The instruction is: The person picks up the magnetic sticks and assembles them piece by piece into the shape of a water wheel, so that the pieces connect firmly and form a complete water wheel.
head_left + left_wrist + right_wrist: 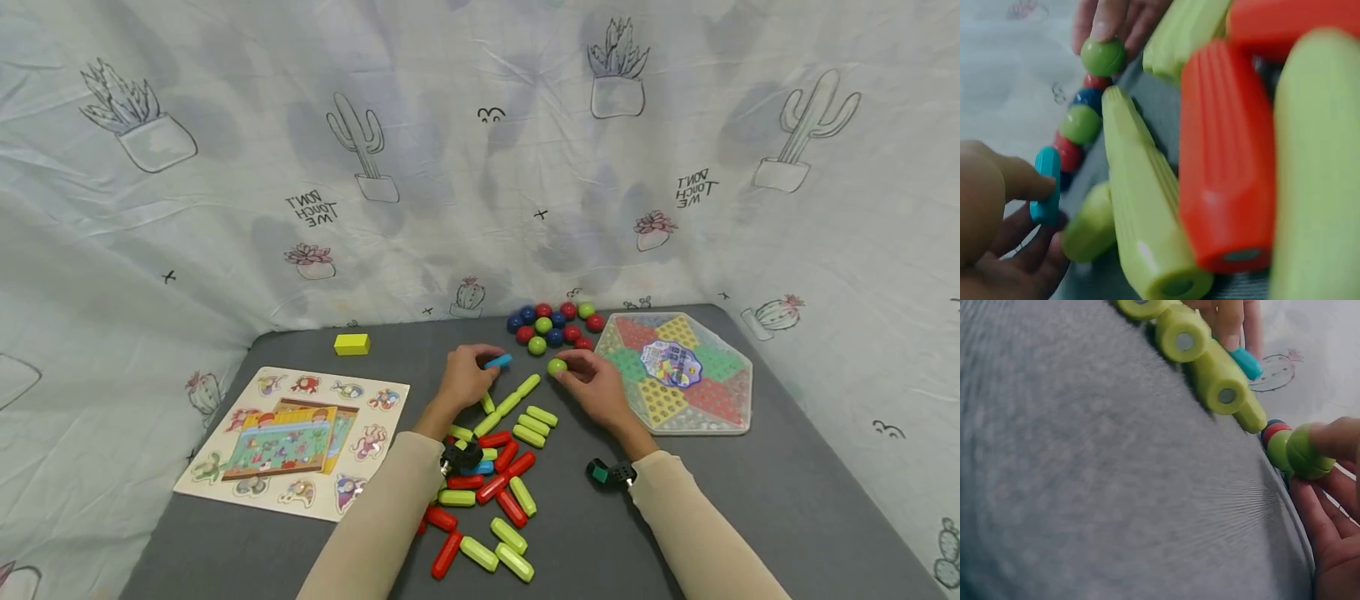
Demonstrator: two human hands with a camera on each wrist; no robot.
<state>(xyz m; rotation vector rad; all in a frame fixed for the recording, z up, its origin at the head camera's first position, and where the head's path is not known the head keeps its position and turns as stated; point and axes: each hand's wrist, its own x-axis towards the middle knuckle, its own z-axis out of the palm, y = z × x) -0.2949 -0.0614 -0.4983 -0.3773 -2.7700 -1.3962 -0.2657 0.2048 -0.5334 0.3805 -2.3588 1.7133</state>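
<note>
My left hand (467, 377) pinches a blue magnetic rod (498, 361) between thumb and fingers, seen upright in the left wrist view as a blue rod (1046, 186). To its right, my right hand (596, 387) pinches a green ball (557, 367), and the right wrist view shows this green ball (1307, 452) between thumb and fingertips. Below and between the hands, two light green rods (507, 405) lie end to end in a slanting line. A further green rod (487, 403) lies partly hidden beside the left hand. Metal discs show in the rod ends.
Red, blue and green balls (543, 325) cluster at the back. Loose red rods (447, 556) and green rods lie in front. At left is a wooden puzzle board (375, 467) with picture cards (288, 446); behind it, a yellow block (352, 344). A hexagonal game box (720, 367) lies right.
</note>
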